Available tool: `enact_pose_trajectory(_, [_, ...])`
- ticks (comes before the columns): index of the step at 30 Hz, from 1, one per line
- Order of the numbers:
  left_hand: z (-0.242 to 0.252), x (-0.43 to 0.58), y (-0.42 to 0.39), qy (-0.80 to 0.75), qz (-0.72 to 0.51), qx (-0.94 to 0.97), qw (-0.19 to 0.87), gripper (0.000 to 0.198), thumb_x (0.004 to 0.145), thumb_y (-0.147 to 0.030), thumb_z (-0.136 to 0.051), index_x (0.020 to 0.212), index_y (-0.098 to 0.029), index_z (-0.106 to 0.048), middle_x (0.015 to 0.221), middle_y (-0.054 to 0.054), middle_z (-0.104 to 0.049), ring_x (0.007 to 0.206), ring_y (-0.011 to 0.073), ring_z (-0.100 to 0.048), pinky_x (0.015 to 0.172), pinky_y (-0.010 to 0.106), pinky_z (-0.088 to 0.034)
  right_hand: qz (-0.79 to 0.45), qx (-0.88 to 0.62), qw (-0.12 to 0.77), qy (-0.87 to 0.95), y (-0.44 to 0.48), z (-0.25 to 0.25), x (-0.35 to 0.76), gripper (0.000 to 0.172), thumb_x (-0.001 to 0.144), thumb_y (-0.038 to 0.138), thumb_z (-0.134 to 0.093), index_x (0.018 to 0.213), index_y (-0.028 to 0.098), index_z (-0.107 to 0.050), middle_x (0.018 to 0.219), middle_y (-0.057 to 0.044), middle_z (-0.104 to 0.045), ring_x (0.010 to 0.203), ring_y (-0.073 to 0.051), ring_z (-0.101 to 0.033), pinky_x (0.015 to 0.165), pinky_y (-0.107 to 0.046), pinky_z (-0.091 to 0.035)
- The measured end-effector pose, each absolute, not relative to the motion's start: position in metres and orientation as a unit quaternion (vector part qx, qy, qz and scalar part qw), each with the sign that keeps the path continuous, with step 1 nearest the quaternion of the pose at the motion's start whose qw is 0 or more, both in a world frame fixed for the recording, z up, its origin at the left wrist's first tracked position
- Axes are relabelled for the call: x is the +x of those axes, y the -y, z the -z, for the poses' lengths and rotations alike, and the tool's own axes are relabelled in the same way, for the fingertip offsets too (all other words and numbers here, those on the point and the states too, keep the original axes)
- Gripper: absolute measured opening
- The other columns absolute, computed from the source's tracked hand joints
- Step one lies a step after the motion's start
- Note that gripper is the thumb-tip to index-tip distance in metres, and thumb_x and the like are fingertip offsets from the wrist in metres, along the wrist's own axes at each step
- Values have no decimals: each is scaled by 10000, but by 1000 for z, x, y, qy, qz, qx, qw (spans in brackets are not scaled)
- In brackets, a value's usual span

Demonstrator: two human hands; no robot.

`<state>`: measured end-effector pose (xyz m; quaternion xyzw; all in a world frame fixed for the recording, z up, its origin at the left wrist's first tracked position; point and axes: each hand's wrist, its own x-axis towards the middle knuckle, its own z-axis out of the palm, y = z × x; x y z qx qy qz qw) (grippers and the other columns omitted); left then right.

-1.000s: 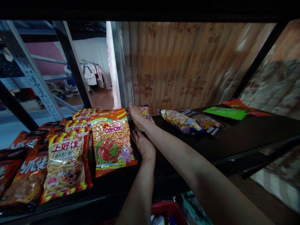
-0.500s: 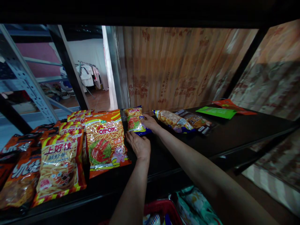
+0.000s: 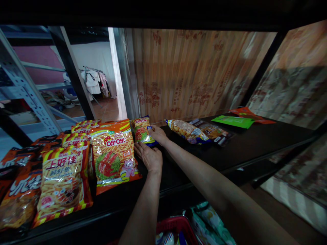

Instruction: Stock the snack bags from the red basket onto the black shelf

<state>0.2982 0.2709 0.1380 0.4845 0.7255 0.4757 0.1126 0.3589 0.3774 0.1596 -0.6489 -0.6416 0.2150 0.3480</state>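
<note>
A small blue and yellow snack bag [image 3: 142, 131] leans upright on the dark shelf, behind and right of a large orange snack bag [image 3: 112, 154]. My right hand [image 3: 158, 134] grips the small bag by its right side, thumb out of sight. My left hand [image 3: 150, 157] lies with its fingers stretched along that bag's lower front, close against the orange bag's right edge. Left of them stands a red and yellow bag of shrimp crackers [image 3: 63, 180], with more of its kind behind it.
Orange and black snack bags [image 3: 22, 197] fill the far left. Right of my hands lie a blue-ended snack bag [image 3: 187, 131], a dark brown packet [image 3: 213, 131], a green packet [image 3: 233, 121] and an orange packet [image 3: 255, 115]. A red basket [image 3: 176, 223] sits below the shelf [image 3: 268, 143].
The small bag has shifted slightly left, nearer the orange bag, with my right hand moving along with it. My left hand stays almost in place.
</note>
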Motion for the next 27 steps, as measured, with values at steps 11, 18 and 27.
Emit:
enact_pose_trajectory(11, [-138,299,-270,-734,-436,510,104,638,725,-121,-497,1322,65,-378,1444,327,-300,1410,361,-134,1122,504,-213,-218,-647,285,673,-356,-168,367,566,846,526,-477,1332,237,-452,1233,-89,-620,1115,-273,-585,931,-389,-446])
enact_pose_trajectory(18, [-137,298,-270,-722,-454,511,110,619,727,-99,-494,1321,37,-387,1441,325,-307,1415,336,-144,1120,484,-232,-213,-629,304,684,-349,-168,366,514,862,394,-494,1337,208,-428,1264,-91,-597,1121,-251,-578,932,-359,-446])
enact_pose_trajectory(27, [-131,298,-271,-727,-447,514,85,601,733,-129,-506,1313,-11,-402,1435,303,-340,1404,335,-203,1105,512,-249,-144,-618,314,706,-341,-165,367,488,850,328,-502,1317,197,-449,1267,-117,-580,1169,-261,-535,984,-380,-404])
